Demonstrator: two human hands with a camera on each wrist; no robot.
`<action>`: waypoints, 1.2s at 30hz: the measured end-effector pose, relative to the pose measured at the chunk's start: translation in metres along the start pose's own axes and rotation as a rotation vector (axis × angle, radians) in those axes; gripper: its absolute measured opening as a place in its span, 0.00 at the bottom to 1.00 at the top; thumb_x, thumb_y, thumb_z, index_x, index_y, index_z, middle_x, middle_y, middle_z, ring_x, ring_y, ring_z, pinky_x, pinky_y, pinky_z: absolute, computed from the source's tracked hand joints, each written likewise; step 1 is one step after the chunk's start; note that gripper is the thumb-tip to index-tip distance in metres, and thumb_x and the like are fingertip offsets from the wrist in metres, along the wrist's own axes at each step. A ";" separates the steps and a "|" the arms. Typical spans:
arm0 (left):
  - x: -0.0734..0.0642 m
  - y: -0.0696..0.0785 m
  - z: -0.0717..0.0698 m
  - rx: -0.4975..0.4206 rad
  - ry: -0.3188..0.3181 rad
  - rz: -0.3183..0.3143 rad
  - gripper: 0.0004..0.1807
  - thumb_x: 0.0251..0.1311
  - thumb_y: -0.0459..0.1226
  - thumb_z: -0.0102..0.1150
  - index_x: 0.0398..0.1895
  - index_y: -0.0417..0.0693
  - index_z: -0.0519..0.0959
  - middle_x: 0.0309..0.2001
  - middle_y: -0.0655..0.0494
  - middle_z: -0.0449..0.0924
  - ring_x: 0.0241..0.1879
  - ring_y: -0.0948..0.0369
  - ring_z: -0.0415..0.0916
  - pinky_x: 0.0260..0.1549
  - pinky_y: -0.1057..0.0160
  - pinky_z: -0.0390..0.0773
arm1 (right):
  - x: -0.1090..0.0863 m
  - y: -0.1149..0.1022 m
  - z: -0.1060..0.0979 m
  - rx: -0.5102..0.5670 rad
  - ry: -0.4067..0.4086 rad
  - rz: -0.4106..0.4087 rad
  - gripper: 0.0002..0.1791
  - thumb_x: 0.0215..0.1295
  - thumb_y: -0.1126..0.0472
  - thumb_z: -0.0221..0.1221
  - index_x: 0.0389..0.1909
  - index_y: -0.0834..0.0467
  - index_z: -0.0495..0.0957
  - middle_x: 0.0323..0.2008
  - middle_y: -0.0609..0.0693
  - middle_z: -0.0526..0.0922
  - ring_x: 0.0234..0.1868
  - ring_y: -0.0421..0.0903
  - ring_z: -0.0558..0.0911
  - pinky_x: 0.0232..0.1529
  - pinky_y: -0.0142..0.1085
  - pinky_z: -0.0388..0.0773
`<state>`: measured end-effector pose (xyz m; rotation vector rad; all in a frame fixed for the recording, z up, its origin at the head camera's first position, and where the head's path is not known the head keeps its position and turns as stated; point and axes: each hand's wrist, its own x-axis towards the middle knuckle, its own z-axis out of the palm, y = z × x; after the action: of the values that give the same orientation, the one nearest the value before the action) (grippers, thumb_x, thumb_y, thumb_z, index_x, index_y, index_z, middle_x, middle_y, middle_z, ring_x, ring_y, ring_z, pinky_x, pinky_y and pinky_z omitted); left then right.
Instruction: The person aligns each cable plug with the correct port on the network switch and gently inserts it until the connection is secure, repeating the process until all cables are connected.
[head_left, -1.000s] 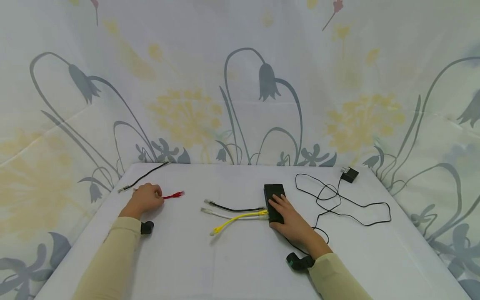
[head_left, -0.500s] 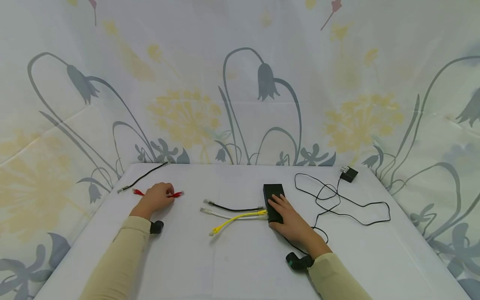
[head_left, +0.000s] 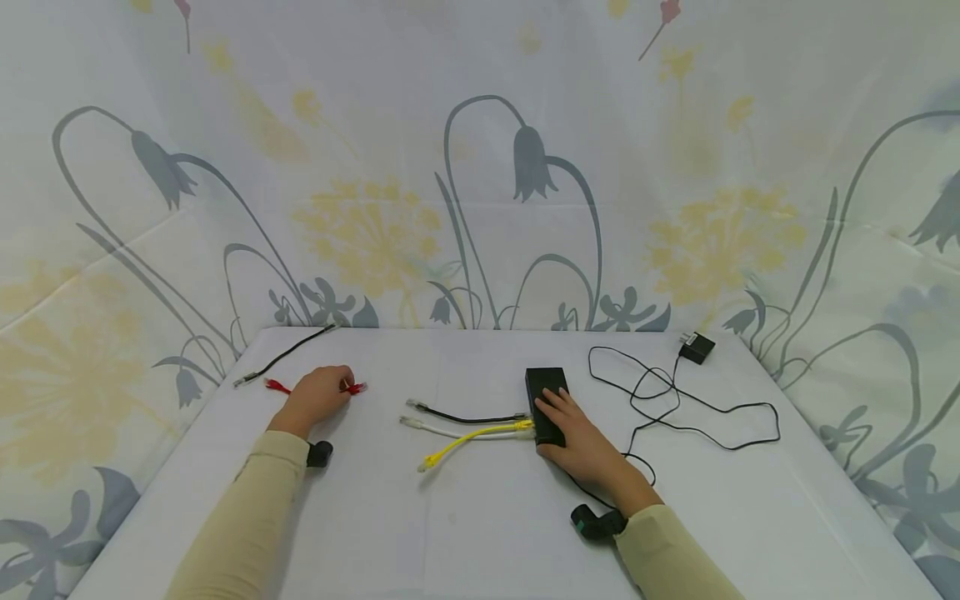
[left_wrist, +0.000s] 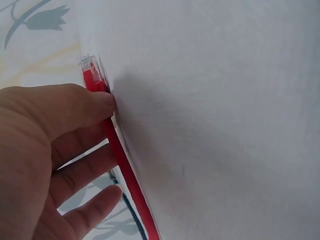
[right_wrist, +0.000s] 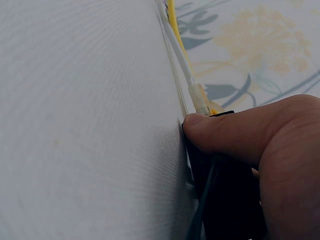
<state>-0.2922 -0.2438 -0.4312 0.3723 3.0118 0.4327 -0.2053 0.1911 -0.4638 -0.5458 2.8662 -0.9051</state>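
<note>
Nearest along the tabletop, the right grip lies over a black network switch, fingers spread and nearly straight on its top, thumb at its near end beside the plugs. It rests on the switch rather than wrapping it, presumably to steady a light case against tugging from its leads.

Just to the left of that grip, a yellow Ethernet cable, a white Ethernet cable and a short black Ethernet cable reach out from the switch's side. Their loose plugs point toward the left grip, seemingly because all the sockets in use face that way.

Farther left, the left grip pinches a red Ethernet cable between thumb and finger, close behind its clear plug. Holding it there likely gives control of the plug end; the other end sticks out to the left of this hand.

Beyond the left grip, a second black cable lies at the tabletop's far left, apart from the others. To the right of and beyond the right grip, a power lead sprawls in loops toward a power adapter, its slack apparently unsorted. A flower-printed cloth hangs behind everything.
</note>
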 end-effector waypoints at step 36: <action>0.006 0.013 0.010 -0.146 0.027 0.079 0.11 0.62 0.33 0.51 0.46 0.41 0.75 0.34 0.49 0.77 0.35 0.55 0.72 0.39 0.54 0.74 | 0.001 0.001 0.000 0.000 0.002 -0.008 0.39 0.65 0.54 0.61 0.75 0.53 0.56 0.78 0.51 0.48 0.78 0.57 0.41 0.70 0.62 0.53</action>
<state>-0.2941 -0.2274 -0.4375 0.4791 2.9745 0.6647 -0.2063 0.1919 -0.4644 -0.5574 2.8675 -0.9071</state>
